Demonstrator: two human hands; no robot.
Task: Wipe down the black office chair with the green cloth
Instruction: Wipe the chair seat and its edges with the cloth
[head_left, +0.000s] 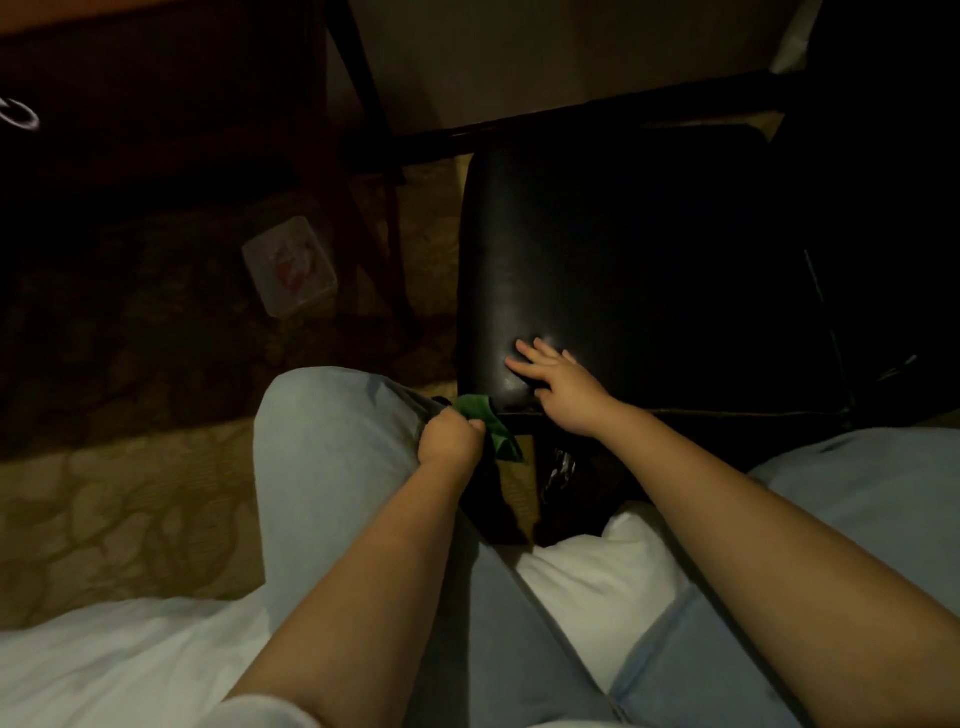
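Dim room, floor laid with patterned carpet (130, 509) in olive and brown; white bedding (130, 660) along the near edge, the person seated on it, legs in pale blue jeans (332, 457) spread to either side. Item: black office chair (597, 249), padded seat with a dull sheen, standing on the carpet directly before the knees, its far side lost in shadow. Item: green cloth (485, 415), bunched, at the near left corner of the seat, touching the edge there and hanging partly below it. Left hand (449, 439): fingers curled tight round the cloth, gripping it, beside the left knee. Right hand (563, 384): flat, fingers straight and spread, resting palm-down on the seat near its front edge, just right of the cloth. Item: clear square plastic box (290, 273) with a red mark, lying on the carpet left of the chair. Item: dark wooden cabinet (156, 104), upper left, bearing a metal ring pull (21, 114)
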